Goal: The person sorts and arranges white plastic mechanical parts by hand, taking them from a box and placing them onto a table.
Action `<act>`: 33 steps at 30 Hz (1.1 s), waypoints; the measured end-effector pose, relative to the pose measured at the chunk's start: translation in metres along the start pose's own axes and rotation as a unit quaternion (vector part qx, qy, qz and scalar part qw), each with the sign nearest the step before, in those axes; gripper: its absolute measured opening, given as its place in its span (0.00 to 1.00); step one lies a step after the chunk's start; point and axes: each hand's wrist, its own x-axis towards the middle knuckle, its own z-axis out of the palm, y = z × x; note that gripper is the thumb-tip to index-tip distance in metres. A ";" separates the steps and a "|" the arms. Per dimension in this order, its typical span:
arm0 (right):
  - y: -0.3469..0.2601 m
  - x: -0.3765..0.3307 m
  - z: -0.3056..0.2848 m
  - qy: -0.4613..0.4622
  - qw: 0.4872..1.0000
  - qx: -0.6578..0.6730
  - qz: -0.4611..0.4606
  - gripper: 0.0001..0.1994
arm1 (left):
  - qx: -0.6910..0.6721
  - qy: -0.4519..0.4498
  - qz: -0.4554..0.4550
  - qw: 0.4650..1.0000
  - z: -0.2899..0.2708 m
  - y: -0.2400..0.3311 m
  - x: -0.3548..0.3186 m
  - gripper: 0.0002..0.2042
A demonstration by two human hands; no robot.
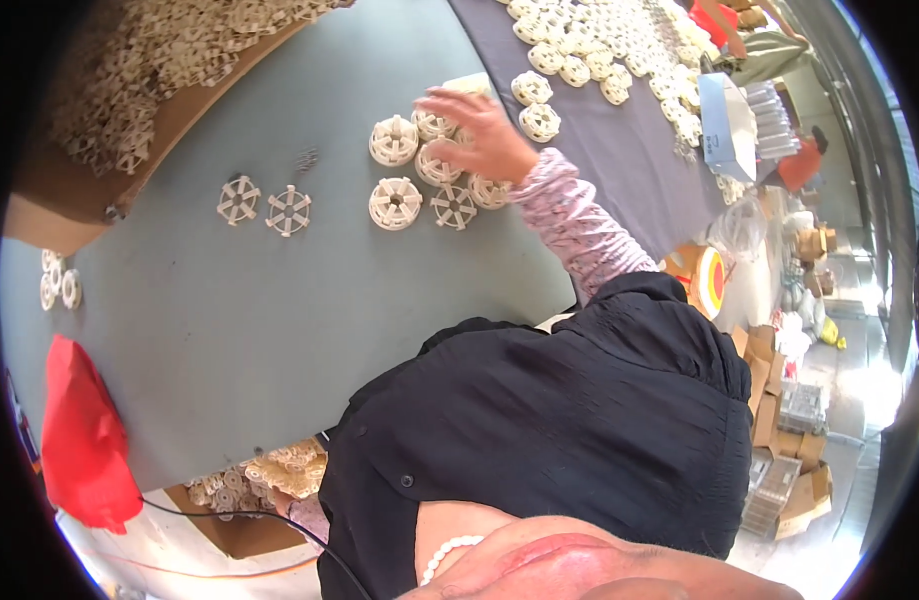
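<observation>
Where the R hand [480, 135] reaches, a cluster of cream round pcs [392, 150] sits on the grey-green table [280, 330], nr its R edge, beyond the near R corner. R grip is apart: thumb & fingers spread over the top pcs; can't tell if it bears on any one. A spoked disc [453, 207] lies on the cluster's near side, just beside the others. L of it, well apart, 2 more spoked discs [288, 210] lie side by side, w/ a sm. coil spring [308, 158] just beyond. Toward table's far L corner: big cardboard box [50, 215] full of sm. cream parts [170, 60]. Nr L edge: a few cream rings [72, 288]. Nr L corner: red cloth [80, 440]. Below table's near edge: open carton [245, 535] w/ more cream parts inside; L hand [278, 503] is there, mostly hidden, so can't tell its grip. Past the R edge, a darker surface [610, 150] carries lots more cream pcs, + a blue box [728, 125] nr its own R edge.
</observation>
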 end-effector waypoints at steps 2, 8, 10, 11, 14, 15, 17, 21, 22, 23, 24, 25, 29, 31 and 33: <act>0.040 0.004 -0.017 0.091 0.995 0.029 0.017 0.28 | 0.048 0.067 0.012 0.997 -0.014 -0.011 -0.009 0.22; 0.225 -0.022 -0.054 0.142 0.894 -0.216 0.366 0.37 | -0.149 0.157 0.251 0.943 -0.080 0.119 -0.078 0.22; 0.233 -0.005 -0.050 0.093 0.887 -0.195 0.409 0.40 | -0.132 0.220 0.389 0.885 -0.103 0.172 -0.108 0.19; 0.278 -0.020 -0.061 0.112 0.894 -0.194 0.389 0.39 | -0.207 0.154 0.422 0.869 -0.097 0.216 -0.120 0.17; 0.276 -0.013 -0.034 0.120 0.930 -0.117 0.328 0.38 | -0.200 0.060 0.534 0.819 -0.102 0.302 -0.179 0.16; 0.267 -0.008 -0.030 0.128 0.949 -0.079 0.277 0.36 | -0.231 -0.025 0.571 0.788 -0.095 0.329 -0.192 0.19; 0.242 -0.020 -0.022 0.128 0.961 -0.049 0.241 0.34 | -0.248 -0.155 0.611 0.736 -0.087 0.391 -0.230 0.27; 0.166 -0.038 -0.021 0.102 0.985 0.032 0.132 0.30 | -0.226 -0.264 0.663 0.662 -0.057 0.454 -0.276 0.39; 0.150 -0.045 -0.024 0.081 0.990 0.048 0.109 0.30 | -0.227 -0.263 0.674 0.652 -0.047 0.462 -0.285 0.40; 0.135 -0.052 -0.027 0.057 0.993 0.061 0.077 0.30 | -0.230 -0.260 0.683 0.643 -0.038 0.467 -0.292 0.41; 0.116 -0.061 -0.033 0.100 0.989 0.076 0.072 0.30 | -0.226 -0.268 0.685 0.639 -0.028 0.473 -0.296 0.41; 0.099 -0.073 -0.038 0.143 0.983 0.090 0.066 0.31 | -0.240 -0.279 0.680 0.634 -0.020 0.476 -0.297 0.41; 0.057 -0.140 -0.055 0.221 0.964 0.113 0.093 0.32 | -0.235 -0.282 0.663 0.652 -0.005 0.485 -0.297 0.41; 0.032 -0.161 -0.052 0.148 0.982 0.080 0.085 0.33 | -0.245 -0.271 0.673 0.644 -0.011 0.495 -0.298 0.38; 0.030 -0.167 -0.050 0.152 0.975 0.094 0.128 0.33 | -0.306 -0.241 0.658 0.644 -0.022 0.505 -0.298 0.34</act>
